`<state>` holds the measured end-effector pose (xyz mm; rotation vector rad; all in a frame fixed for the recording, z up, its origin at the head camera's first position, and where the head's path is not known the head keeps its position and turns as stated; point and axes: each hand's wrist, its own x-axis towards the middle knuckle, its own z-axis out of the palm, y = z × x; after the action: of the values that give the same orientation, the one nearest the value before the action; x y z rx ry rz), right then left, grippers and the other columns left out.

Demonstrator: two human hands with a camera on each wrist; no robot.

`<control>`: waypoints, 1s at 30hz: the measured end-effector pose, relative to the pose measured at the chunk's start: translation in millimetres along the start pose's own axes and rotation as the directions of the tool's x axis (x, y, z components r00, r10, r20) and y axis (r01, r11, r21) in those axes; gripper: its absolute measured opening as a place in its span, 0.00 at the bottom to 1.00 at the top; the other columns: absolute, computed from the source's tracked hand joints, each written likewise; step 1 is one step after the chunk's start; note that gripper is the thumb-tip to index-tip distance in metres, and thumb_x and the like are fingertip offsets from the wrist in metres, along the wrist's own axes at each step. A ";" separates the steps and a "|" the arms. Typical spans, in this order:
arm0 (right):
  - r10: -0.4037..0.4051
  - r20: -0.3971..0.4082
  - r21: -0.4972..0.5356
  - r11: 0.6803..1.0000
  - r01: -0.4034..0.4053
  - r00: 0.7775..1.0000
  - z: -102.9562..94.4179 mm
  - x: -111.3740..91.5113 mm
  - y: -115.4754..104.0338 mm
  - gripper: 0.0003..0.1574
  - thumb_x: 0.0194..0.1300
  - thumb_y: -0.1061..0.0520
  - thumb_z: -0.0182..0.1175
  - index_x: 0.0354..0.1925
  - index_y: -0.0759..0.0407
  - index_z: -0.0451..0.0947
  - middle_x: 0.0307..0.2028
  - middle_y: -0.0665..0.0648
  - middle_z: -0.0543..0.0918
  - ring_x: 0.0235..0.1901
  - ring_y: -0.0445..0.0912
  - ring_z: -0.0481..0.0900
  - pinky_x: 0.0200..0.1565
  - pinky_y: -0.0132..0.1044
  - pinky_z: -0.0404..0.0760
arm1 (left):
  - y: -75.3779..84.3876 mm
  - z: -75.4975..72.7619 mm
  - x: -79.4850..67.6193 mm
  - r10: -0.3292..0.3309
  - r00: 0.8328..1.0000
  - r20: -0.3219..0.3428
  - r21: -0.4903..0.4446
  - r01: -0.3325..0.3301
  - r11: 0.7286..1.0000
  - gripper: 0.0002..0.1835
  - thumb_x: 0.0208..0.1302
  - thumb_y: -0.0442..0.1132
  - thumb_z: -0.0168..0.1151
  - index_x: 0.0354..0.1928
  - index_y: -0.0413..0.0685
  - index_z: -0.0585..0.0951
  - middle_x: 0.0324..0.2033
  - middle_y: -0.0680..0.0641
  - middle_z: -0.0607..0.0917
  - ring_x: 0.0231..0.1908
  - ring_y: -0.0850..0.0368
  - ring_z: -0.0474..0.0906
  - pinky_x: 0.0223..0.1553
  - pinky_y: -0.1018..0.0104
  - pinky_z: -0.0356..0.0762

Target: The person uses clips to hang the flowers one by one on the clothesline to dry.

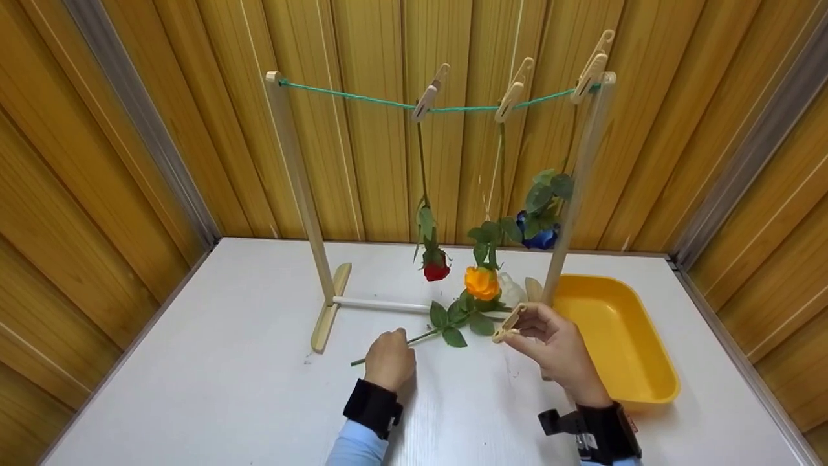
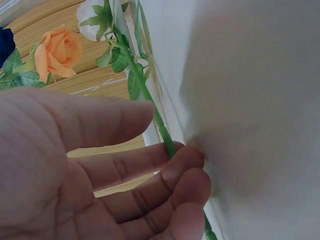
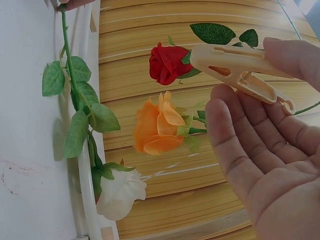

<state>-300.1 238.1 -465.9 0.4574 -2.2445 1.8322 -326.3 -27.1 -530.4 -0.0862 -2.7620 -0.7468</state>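
Observation:
A white rose [image 3: 120, 195] with green leaves lies across the white table. My left hand [image 1: 391, 359] has its fingers curled at the lower part of its green stem [image 2: 162, 131], close to the tabletop. My right hand [image 1: 557, 346] holds a beige clothespin [image 3: 230, 62] between thumb and fingers, above the table and to the right of the leaves. On the green line [image 1: 359, 97], three clothespins hold flowers head down: a red rose [image 1: 435, 266], an orange rose [image 1: 482, 283] and a blue flower [image 1: 539, 238] at the right post.
The line is strung between two wooden posts, left [image 1: 297, 175] and right [image 1: 576, 188], joined by a low white bar [image 1: 381, 304]. A yellow basin [image 1: 666, 369] stands at the right. Wood-patterned walls [image 1: 365, 181] enclose the table.

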 end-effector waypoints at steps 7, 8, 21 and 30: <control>0.006 -0.003 -0.022 1.000 -0.006 1.000 0.0 -0.1 0.2 0.21 0.57 0.74 0.72 0.49 0.71 0.80 0.39 0.60 0.86 0.40 0.43 0.85 0.47 0.27 0.83 | 0.7 1.7 -2.3 0.004 0.997 -0.081 0.041 0.000 0.999 0.08 0.52 0.19 0.65 0.23 0.36 0.79 0.21 0.35 0.83 0.23 0.38 0.84 0.24 0.47 0.82; 0.001 -0.005 -0.018 1.000 -0.001 1.000 0.3 0.2 0.2 0.21 0.57 0.74 0.72 0.49 0.71 0.80 0.39 0.61 0.86 0.40 0.42 0.85 0.46 0.27 0.83 | 0.7 2.0 -2.6 0.005 0.996 -0.094 0.048 -0.001 0.999 0.08 0.51 0.19 0.65 0.23 0.37 0.79 0.20 0.35 0.83 0.23 0.38 0.84 0.23 0.47 0.82; 0.012 0.004 0.013 1.000 -0.012 1.000 0.5 0.4 -0.7 0.20 0.56 0.75 0.72 0.47 0.71 0.80 0.39 0.63 0.86 0.40 0.43 0.85 0.46 0.29 0.83 | 0.7 -4.7 -1.7 0.065 0.986 -0.154 0.072 -0.055 0.996 0.12 0.54 0.18 0.61 0.19 0.39 0.77 0.21 0.36 0.84 0.23 0.39 0.84 0.22 0.47 0.80; -0.004 -0.002 0.015 1.000 0.004 1.000 1.7 0.3 -0.7 0.20 0.55 0.75 0.73 0.46 0.70 0.80 0.38 0.62 0.85 0.38 0.43 0.85 0.44 0.29 0.84 | 3.3 -9.8 -2.4 0.100 0.989 -0.107 0.075 -0.092 0.993 0.13 0.53 0.17 0.62 0.19 0.40 0.78 0.21 0.38 0.85 0.24 0.41 0.84 0.23 0.50 0.80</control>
<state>-300.0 236.2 -465.5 0.4624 -2.2281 1.8485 -321.0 -29.1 -521.4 -0.1579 -2.6546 -0.6101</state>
